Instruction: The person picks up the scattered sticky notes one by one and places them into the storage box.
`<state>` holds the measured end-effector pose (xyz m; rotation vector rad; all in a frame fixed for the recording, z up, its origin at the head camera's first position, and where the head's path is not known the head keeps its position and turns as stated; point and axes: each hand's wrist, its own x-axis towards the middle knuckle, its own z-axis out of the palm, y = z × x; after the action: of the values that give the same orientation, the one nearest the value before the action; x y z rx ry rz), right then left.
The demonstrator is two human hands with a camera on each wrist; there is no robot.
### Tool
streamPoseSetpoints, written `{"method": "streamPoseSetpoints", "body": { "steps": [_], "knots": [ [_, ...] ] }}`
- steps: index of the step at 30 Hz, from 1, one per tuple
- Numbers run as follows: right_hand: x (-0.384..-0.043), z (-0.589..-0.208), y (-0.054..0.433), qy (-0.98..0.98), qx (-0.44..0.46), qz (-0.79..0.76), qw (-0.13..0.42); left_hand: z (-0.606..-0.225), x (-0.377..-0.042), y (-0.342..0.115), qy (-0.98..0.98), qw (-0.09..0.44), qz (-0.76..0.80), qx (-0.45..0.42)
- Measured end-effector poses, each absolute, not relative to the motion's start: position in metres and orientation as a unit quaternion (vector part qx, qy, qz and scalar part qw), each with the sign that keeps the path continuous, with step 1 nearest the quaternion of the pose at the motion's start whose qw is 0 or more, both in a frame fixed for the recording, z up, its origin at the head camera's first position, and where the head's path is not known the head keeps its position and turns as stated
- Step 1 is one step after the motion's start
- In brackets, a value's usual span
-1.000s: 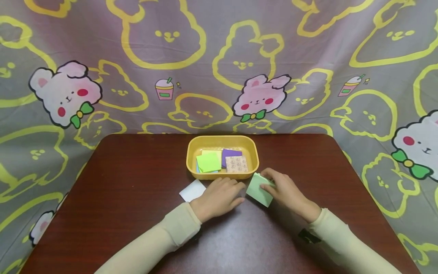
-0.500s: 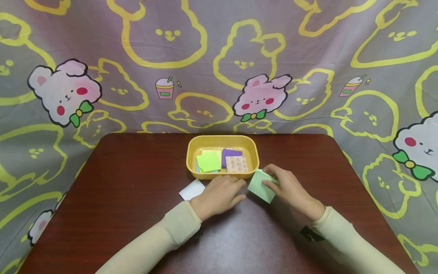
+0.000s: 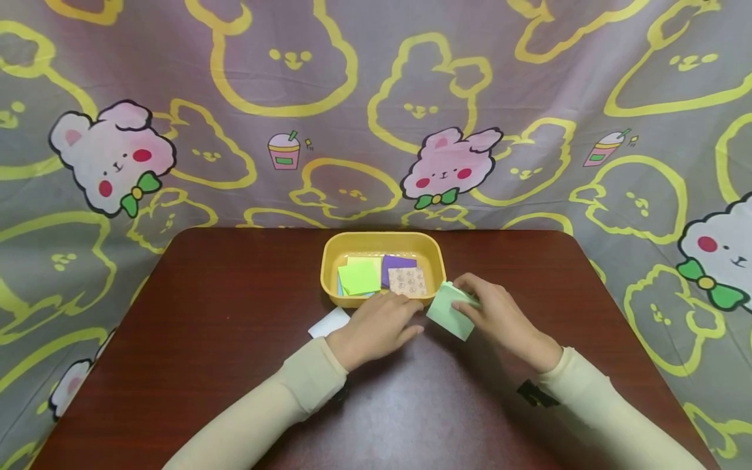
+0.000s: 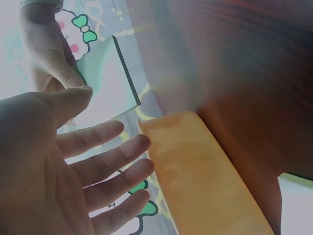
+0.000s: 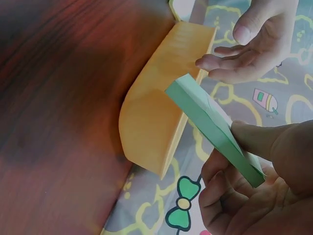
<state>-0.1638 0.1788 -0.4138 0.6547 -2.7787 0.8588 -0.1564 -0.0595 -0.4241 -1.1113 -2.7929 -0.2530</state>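
My right hand (image 3: 506, 323) pinches a pale green sticky note pad (image 3: 450, 314) between thumb and fingers, just off the front right corner of a yellow plastic basket (image 3: 336, 299). In the right wrist view the pad (image 5: 215, 132) is tilted and held above the table. My left hand (image 3: 377, 330) hovers in front of the basket with nothing in it; its fingers are spread and loosely bent in the left wrist view. A white sticky note pad (image 3: 326, 324) lies on the table, partly hidden by this hand.
Inside the basket lie a bright green pad (image 3: 360, 277), a purple pad (image 3: 398, 263), a brown patterned pad (image 3: 407, 281), and partly covered pale yellow and blue ones. The dark red table (image 3: 247, 287) meets a cartoon-print curtain (image 3: 346, 78) behind.
The right hand has lifted the green pad slightly and brought it closer to the basket's front right corner. The left hand has shifted a little toward the basket.
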Motion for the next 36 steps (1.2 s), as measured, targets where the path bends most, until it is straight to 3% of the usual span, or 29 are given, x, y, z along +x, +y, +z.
{"method": "streamPoseSetpoints", "body": {
  "steps": [36],
  "knots": [
    [-0.183, -0.395, 0.176, -0.922, 0.224, 0.301, 0.097, -0.399, -0.174, -0.064, -0.927, 0.073, -0.106, -0.353]
  ]
}}
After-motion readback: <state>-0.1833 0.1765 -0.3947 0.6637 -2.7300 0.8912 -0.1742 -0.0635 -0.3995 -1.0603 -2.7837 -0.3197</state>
